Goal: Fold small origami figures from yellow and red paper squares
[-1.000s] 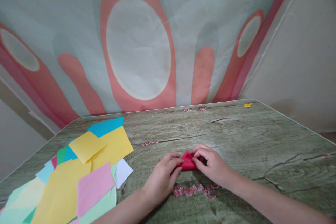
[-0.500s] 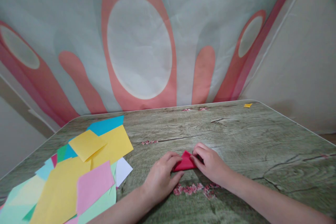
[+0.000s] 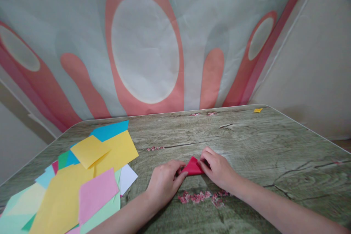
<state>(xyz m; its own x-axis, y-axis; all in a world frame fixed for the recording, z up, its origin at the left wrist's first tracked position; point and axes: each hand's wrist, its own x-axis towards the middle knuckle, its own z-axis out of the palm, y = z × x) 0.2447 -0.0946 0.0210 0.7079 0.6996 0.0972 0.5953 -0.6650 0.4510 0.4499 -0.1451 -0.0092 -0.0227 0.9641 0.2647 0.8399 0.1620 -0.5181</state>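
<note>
A small piece of folded red paper, roughly triangular with its peak pointing away from me, lies between my two hands at the table's front middle. My left hand pinches its left corner, thumb on the near side and fingers curled behind. On the right corner, the thumb and fingers of my right hand are closed too. Fingertips cover both ends of the paper, so those folds are hidden.
Loose coloured sheets overlap on the left: yellow, pink, blue and white among them. A small yellow folded piece lies at the far right edge of the wood-grain table. Behind hangs a patterned curtain.
My left thumb has moved up from below the red paper onto its left corner, closing the pinch. My right hand keeps nearly the same place and grip.
</note>
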